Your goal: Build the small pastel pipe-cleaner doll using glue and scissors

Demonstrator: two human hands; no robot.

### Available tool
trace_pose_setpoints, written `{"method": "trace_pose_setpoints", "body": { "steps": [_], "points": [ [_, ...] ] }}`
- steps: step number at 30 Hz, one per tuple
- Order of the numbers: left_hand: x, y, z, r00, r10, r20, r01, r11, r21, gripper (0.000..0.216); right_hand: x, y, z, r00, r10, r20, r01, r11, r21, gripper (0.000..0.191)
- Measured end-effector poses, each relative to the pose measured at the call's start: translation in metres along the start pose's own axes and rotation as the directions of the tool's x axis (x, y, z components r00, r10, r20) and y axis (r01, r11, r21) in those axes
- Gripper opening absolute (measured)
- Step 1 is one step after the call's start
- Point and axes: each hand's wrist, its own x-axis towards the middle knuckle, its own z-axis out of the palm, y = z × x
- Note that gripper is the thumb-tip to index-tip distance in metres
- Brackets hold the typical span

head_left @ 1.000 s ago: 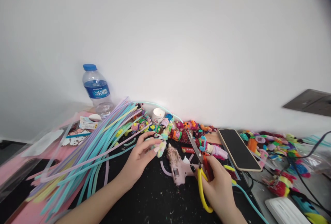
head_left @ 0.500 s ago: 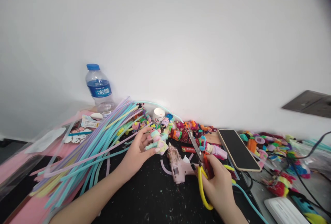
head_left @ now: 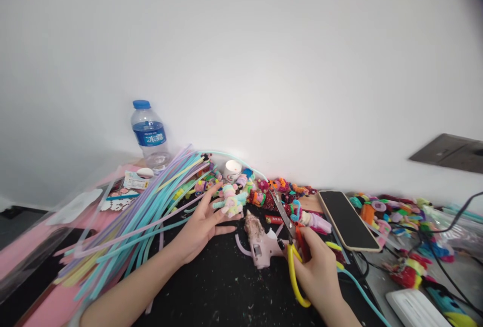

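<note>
Left fingers (head_left: 207,199) hold a fuzzy pastel figure (head_left: 232,201); right fingers (head_left: 314,239) grip metal-bladed scissors (head_left: 289,227).

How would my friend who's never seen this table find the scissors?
Above the black tabletop, find the right hand. It holds the scissors, beside a pink glue gun. Unlike that gun, they have metal blades and a yellow handle loop.

The left grip (head_left: 202,227) and right grip (head_left: 318,264) are bare hands with slender fingers. The left forearm (head_left: 141,281), smooth and tapering to a narrow wrist, is bare up to a pale grey sleeve edge (head_left: 75,320) near the elbow; the right forearm (head_left: 344,314), largely cut off, is also bare.
</note>
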Motion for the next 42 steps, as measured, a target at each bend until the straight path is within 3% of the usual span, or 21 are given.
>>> {"method": "trace_pose_setpoints", "body": {
  "steps": [15, 23, 34, 42],
  "points": [
    [0.0013, -0.0061, -0.0047, 0.995, 0.098, -0.001, -0.096, 0.975, 0.199, 0.035, -0.0010, 0.0021, 0.0009, 1.000, 0.018, 0.008, -0.017, 1.000, -0.015, 0.012],
    [0.0051, -0.0090, -0.0048, 0.976, 0.217, -0.014, -0.211, 0.960, 0.184, 0.027, -0.0002, -0.0011, -0.0010, 1.000, -0.018, 0.005, 0.018, 0.999, -0.026, 0.009],
    [0.0014, -0.0035, -0.0025, 0.969, 0.232, -0.086, -0.197, 0.933, 0.303, 0.025, -0.0022, -0.0006, -0.0006, 1.000, -0.005, 0.024, 0.005, 1.000, -0.004, 0.009],
    [0.0049, -0.0080, -0.0048, 0.967, 0.241, -0.087, -0.217, 0.950, 0.226, 0.027, -0.0021, -0.0013, -0.0003, 1.000, -0.016, 0.005, 0.016, 1.000, -0.017, 0.010]
  ]
}}
